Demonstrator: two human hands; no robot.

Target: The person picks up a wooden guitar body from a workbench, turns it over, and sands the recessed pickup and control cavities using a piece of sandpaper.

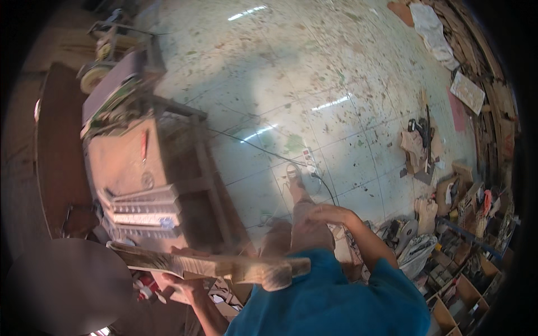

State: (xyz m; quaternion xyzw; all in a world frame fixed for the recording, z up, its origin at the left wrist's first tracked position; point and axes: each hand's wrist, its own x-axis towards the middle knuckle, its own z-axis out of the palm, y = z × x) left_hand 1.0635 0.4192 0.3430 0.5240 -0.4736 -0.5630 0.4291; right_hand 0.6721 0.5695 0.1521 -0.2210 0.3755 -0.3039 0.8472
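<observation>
My left hand (pixel 188 287) is closed around a long, shaped piece of wood (pixel 204 265), held roughly level across the front of my body. Fingertips show over its far edge. The piece has a flat, broad left end and a thicker, rounded, knobby right end beside my blue shirt. My right hand (pixel 323 215) rests at or just above my thigh, its fingers stretched out and slightly blurred, holding nothing. Left of me is a wooden workbench (pixel 112 157). A red, slim tool (pixel 144 145) and a stack of pale, slotted pieces (pixel 143 211) lie on it.
A power strip (pixel 308 161) with a dark cable lies on the tiled floor by my shoe (pixel 292 172). Debris litters the floor. Wooden compartments (pixel 465 291) with tools stand at the lower right; stacked boards (pixel 487 73) line the far right. A blurred dark round shape (pixel 67 288) fills the lower left.
</observation>
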